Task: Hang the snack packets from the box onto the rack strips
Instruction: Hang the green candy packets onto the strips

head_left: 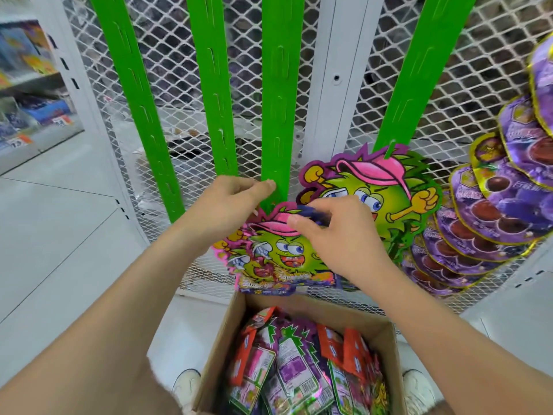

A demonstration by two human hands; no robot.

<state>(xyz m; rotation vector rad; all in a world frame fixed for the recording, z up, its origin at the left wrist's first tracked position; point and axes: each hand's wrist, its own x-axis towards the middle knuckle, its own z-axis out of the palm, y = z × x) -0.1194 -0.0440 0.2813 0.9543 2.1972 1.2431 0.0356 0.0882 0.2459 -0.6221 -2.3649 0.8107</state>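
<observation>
A green-monster snack packet [278, 259] with a pink cap hangs at the bottom end of the middle green strip [279, 100]. My left hand [230, 205] pinches the strip's lower end just above the packet. My right hand [332, 238] grips the packet's top edge, fingers curled over the pink cap. Another packet of the same kind [377, 187] hangs on the right green strip [419, 73]. The cardboard box [239, 319] below holds several more packets [302, 363].
Two more green strips [137, 94] hang bare on the white mesh panel [179, 40] to the left. Several purple packets [493, 211] overlap on the far right. Store shelves [27, 85] stand at the left. My shoes [185, 384] flank the box on the white floor.
</observation>
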